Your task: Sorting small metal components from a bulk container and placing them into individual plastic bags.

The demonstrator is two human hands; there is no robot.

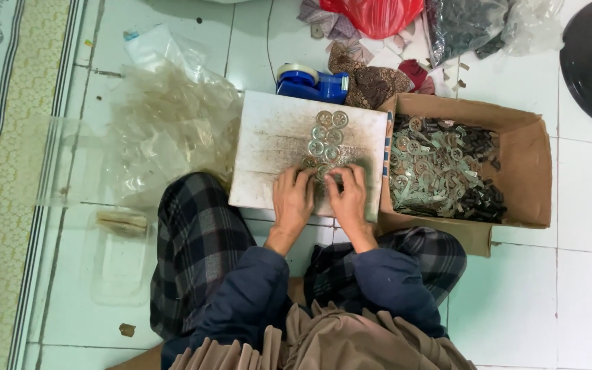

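My left hand (pixel 292 199) and right hand (pixel 348 199) rest side by side at the near edge of the white board (pixel 275 137) on the floor. Both grips press together on the small round metal rings (pixel 326 137) clustered there. A cardboard box (pixel 529 171) of metal parts touches the board's right edge.

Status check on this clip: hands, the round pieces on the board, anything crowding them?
Left hand and right hand both fingertips-down on white board. Round metal pieces in paired column above fingers. Cardboard box of parts against board's right edge; blue tape dispenser behind.
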